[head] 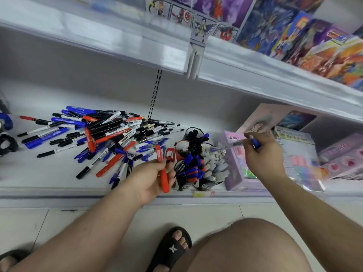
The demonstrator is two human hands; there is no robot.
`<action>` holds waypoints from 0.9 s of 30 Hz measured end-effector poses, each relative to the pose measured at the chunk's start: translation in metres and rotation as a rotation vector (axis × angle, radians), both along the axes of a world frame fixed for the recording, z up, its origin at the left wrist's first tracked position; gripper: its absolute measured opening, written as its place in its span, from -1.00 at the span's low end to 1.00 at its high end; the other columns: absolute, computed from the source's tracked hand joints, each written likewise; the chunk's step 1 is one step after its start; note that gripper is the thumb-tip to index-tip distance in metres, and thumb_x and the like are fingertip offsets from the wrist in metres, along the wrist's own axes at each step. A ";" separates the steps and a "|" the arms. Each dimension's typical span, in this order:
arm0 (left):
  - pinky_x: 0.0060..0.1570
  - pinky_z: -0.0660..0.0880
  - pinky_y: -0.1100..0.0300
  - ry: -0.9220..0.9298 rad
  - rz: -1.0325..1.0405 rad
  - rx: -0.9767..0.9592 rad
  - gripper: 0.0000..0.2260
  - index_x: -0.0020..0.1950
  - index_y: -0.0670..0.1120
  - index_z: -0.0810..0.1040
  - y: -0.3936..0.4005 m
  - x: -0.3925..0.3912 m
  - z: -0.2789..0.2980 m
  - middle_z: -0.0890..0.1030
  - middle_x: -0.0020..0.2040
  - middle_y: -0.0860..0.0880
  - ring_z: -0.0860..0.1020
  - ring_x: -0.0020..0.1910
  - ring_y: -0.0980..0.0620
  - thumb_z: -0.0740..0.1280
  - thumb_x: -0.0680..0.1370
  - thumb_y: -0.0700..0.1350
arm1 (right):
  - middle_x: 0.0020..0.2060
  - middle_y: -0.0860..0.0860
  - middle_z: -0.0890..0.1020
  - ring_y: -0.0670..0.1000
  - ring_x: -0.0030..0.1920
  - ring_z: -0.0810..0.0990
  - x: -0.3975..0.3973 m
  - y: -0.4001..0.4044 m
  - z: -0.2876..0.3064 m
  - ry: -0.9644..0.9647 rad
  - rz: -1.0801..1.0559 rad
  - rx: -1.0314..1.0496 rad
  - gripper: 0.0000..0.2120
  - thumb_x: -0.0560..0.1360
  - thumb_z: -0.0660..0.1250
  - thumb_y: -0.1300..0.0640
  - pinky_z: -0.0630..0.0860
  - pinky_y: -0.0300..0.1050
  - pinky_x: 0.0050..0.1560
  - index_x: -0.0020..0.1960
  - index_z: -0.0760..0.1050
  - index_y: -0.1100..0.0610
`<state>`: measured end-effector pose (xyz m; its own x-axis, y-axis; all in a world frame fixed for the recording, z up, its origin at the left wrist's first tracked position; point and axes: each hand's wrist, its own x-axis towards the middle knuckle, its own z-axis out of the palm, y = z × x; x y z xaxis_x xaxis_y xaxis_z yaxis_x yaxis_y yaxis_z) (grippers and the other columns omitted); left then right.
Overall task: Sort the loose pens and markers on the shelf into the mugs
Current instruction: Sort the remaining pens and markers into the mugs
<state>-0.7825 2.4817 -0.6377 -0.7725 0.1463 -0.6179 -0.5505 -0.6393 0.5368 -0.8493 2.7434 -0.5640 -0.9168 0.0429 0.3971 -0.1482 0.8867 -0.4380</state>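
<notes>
A big pile of pens and markers (102, 138) lies spread over the left and middle part of the shelf (39, 173), from the back wall almost to the front edge. Most of the job looks not done yet, because the pile is large.

The mugs (198, 165) stand close together near the front edge of the shelf, just right of the pile. They already hold blue, red, black and grey pens standing up, and each colour seems to have its own bunch.

The left hand (151, 181) is curled round a red marker (162, 169), with the marker pointing up and away, just beside the mugs. It looks ready to go into the mug with the red ones.

The right hand (261, 154) pinches a blue pen (235, 145) by its back end, above the right side of the mugs. The pen lies almost flat with its tip aimed at the mugs, likely so it can slide in with the others.

A pink box (233, 169) sits just right of the mugs.
</notes>
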 end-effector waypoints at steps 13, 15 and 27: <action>-0.64 0.27 0.33 -0.008 -0.042 -0.038 -0.77 0.13 -0.09 0.58 0.004 -0.009 -0.013 0.69 -0.18 -0.09 0.41 -0.51 0.09 0.14 0.65 -0.17 | 0.03 0.22 0.61 0.29 -0.09 0.60 -0.010 0.014 -0.070 -0.089 -0.068 0.246 -0.74 0.46 0.35 0.28 0.55 0.04 -0.14 0.14 0.64 0.19; -0.60 0.32 0.32 -0.002 -0.052 -0.051 -0.75 0.13 -0.04 0.60 0.005 -0.009 -0.014 0.69 -0.14 -0.08 0.44 -0.49 0.09 0.13 0.65 -0.19 | 0.03 0.18 0.63 0.26 -0.07 0.61 -0.014 0.007 -0.080 -0.163 -0.064 0.228 -0.71 0.49 0.33 0.24 0.58 0.05 -0.11 0.21 0.57 0.15; -0.61 0.20 0.36 -0.004 -0.102 -0.245 -0.86 0.14 -0.03 0.60 -0.005 -0.004 -0.027 0.72 -0.01 -0.03 0.32 -0.52 0.16 0.36 0.59 -0.13 | -0.14 0.09 0.62 0.10 -0.21 0.48 -0.034 -0.011 -0.110 -0.509 -0.010 0.452 -0.87 0.56 0.28 0.12 0.48 -0.13 -0.13 -0.03 0.60 0.11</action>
<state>-0.7861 2.4763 -0.6645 -0.7587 0.0695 -0.6477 -0.6082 -0.4317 0.6662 -0.8833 2.7326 -0.6744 -0.9946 -0.0163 -0.1022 -0.0125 0.9992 -0.0370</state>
